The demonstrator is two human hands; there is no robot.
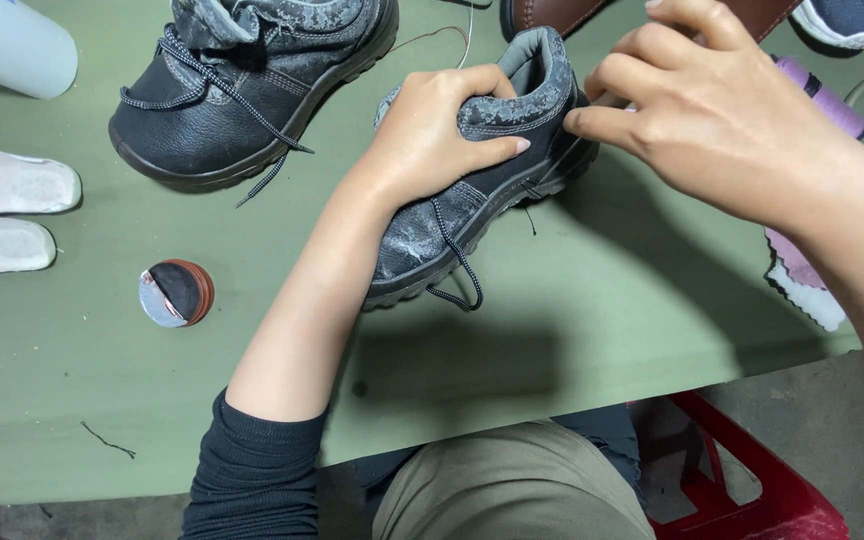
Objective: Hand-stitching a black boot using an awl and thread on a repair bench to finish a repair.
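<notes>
Item: dark work shoe (472, 190), grey mottled collar, laces loose. It lies on the green worktop (652, 300), toe toward the person, heel away.

Left hand (437, 130): clamped over the shoe's collar, thumb along the outer side, fingers curled inside the opening.

Right hand (722, 120): fingers drawn together, tips pinched at the heel edge of the shoe; whether something thin lies between them cannot be told.

Adjacent stock: second matching shoe (252, 80) beyond the left forearm, laces trailing; round polish tin (177, 293) with foil partly peeled, near the left elbow; two pale insoles (2, 215) at the left margin; white cylinder (12, 45) at the far left corner; brown shoe (552, 12) and blue shoe (847, 18) along the far edge; purple cloth (802, 265) under the right wrist.

Risks, as judged: a loose lace end hangs by the sole and could snag a finger or drag. A sweep of the left elbow might knock the open tin. The near worktop edge lies close to the toe; a slip of the grip could send the shoe off toward the lap and the red stool (752, 480).

Open room: bare green surface between the shoe and the near edge, and to its right.
</notes>
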